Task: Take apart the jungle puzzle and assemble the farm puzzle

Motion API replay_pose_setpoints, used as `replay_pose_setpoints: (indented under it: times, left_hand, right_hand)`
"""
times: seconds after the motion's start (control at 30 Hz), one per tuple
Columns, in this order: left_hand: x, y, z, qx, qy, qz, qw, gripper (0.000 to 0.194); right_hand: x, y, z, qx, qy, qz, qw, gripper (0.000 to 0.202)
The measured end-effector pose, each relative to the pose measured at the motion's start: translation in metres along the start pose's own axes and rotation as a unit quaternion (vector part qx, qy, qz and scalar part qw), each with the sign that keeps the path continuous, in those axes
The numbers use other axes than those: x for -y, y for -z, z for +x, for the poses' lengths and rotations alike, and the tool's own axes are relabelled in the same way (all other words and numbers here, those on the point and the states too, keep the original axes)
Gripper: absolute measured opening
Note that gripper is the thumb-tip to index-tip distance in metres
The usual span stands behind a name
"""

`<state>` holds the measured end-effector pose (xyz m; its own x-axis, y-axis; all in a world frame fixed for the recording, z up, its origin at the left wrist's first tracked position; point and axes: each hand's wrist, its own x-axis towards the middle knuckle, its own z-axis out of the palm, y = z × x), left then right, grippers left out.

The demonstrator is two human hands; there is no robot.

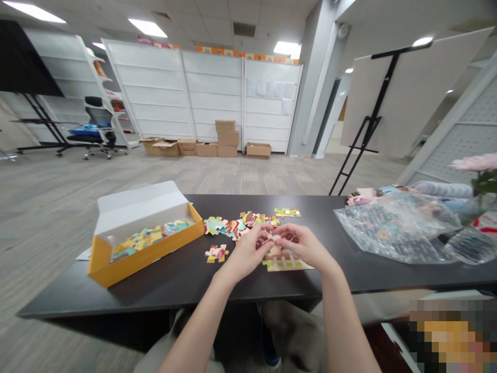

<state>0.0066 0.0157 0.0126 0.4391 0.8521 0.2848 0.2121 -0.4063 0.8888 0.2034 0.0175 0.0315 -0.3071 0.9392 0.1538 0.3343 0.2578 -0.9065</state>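
Note:
Both hands meet over the middle of the dark table, fingers bent around a small puzzle piece. My left hand pinches its left side, and my right hand has its thumb and fingers at the right side. Just below them lies a joined strip of pieces with a green edge and a white fence, partly hidden by the hands. Loose puzzle pieces lie in a heap behind and to the left. A single pink and green piece rests left of my left hand, and a green strip lies behind the hands.
An open yellow box with more pieces stands on the table's left. Crumpled clear plastic covers the right part of the dark table, near pink flowers. Cardboard boxes stand by far shelves.

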Motion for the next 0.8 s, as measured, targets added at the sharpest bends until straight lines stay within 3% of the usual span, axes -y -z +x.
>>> replay_pose_setpoints:
  times: [0.17, 0.3, 0.5, 0.8]
  left_hand:
    - [0.011, -0.016, 0.015, -0.062, -0.042, 0.089, 0.993, 0.027]
    - [0.013, -0.024, 0.014, -0.019, -0.084, 0.194, 0.977, 0.022]
    - [0.011, -0.032, 0.008, 0.032, -0.106, 0.31, 0.944, 0.017]
    - [0.004, -0.036, 0.001, 0.04, -0.122, 0.374, 0.919, 0.025]
  right_hand:
    - [-0.022, 0.025, -0.007, -0.058, -0.048, 0.012, 0.997, 0.038]
    - [-0.039, 0.04, -0.011, -0.093, -0.08, 0.006, 0.992, 0.038]
    - [-0.049, 0.041, -0.009, -0.09, -0.094, -0.047, 0.99, 0.026]
    - [-0.043, 0.04, -0.008, -0.105, -0.098, -0.234, 0.962, 0.017]
